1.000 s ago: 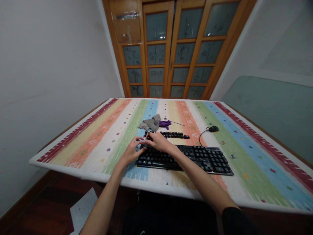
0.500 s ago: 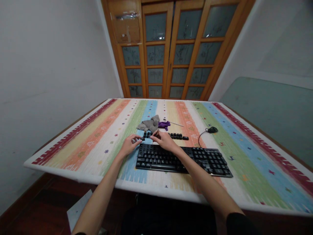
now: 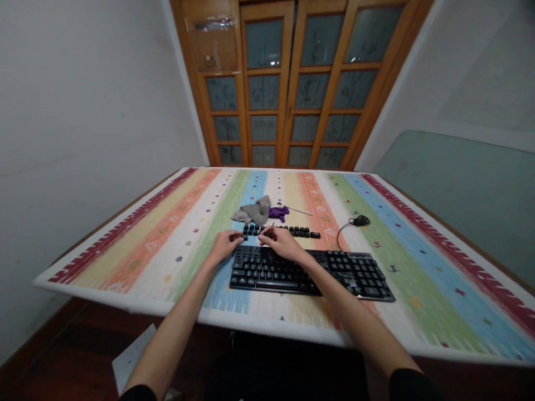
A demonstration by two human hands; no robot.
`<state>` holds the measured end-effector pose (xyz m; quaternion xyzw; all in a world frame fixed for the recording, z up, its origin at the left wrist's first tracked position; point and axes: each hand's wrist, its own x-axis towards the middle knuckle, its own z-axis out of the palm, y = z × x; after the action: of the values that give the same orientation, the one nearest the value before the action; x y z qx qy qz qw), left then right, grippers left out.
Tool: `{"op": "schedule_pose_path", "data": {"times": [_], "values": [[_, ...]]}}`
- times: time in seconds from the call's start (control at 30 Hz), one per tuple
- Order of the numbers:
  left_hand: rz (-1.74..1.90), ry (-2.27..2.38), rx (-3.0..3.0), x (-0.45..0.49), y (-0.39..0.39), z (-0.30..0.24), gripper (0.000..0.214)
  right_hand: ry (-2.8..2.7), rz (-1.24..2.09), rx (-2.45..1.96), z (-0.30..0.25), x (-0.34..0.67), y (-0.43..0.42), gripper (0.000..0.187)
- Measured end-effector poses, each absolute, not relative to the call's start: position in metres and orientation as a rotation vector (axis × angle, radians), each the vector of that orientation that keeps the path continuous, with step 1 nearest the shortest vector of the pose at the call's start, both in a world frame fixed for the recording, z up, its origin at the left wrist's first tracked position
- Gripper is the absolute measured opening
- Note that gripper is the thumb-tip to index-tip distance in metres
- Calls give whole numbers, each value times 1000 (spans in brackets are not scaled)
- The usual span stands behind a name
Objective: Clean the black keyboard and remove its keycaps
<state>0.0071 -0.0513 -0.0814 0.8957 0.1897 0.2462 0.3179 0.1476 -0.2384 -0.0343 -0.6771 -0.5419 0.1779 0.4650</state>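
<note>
A black keyboard (image 3: 273, 274) lies across the table in front of me, with its top row of keys stripped off. Behind it, loose black keycaps (image 3: 300, 231) stand in a row. My left hand (image 3: 225, 245) is at the row's left end, thumb and fingertips pinched on a small black keycap, mostly hidden by the fingers. Just above the keyboard's back edge, my right hand (image 3: 281, 243) is closed in a pinch. A thin dark stick (image 3: 273, 225) pokes up from its fingers; the rest of it is covered.
A grey cloth (image 3: 254, 213) and a purple cloth (image 3: 278, 213) lie bunched beyond the keycaps, with a thin rod (image 3: 300, 211) beside them. The keyboard's coiled cable (image 3: 360, 221) rests at back right. A striped tablecloth (image 3: 167, 234) covers the table.
The left fingers have closed further round the keycap and drawn slightly left. My right hand has shifted a little, uncovering more keycaps behind it. The whole view has moved slightly.
</note>
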Motion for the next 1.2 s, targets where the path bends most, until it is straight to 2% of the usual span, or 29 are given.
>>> {"op": "schedule_pose_path", "data": {"times": [0.73, 1.0, 1.2], "values": [[698, 544, 2283, 10, -51, -92, 25, -1542, 238, -1737, -40, 106, -230, 34], [707, 551, 2250, 9, -52, -93, 26, -1438, 319, -1708, -46, 105, -222, 33], [715, 546, 2235, 6, -51, -94, 27, -1624, 215, -1794, -42, 106, -218, 29]]}}
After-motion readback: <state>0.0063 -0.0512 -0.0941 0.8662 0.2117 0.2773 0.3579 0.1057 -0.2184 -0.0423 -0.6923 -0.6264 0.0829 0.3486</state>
